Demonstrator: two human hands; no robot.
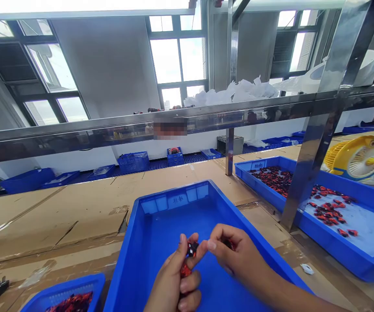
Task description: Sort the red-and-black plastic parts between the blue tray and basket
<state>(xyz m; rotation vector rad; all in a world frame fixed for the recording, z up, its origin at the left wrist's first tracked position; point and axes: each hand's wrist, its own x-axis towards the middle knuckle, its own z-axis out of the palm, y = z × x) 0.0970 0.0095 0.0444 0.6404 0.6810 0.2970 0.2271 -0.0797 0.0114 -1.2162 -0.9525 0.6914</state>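
Left hand grips small red-and-black pieces above blue tray; right hand pinched beside them, dark-red piece in its curl. Far rim panel bears characters, possibly ending 林.

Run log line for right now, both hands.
left hand: holding red-black pieces | right hand: fingertips at left fingers | both over blue tray

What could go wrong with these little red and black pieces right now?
The left hand pinches one piece near its fingertips, so it might slip into the blue tray below. The right hand also has a piece tucked in its curled fingers, which could drop unnoticed.
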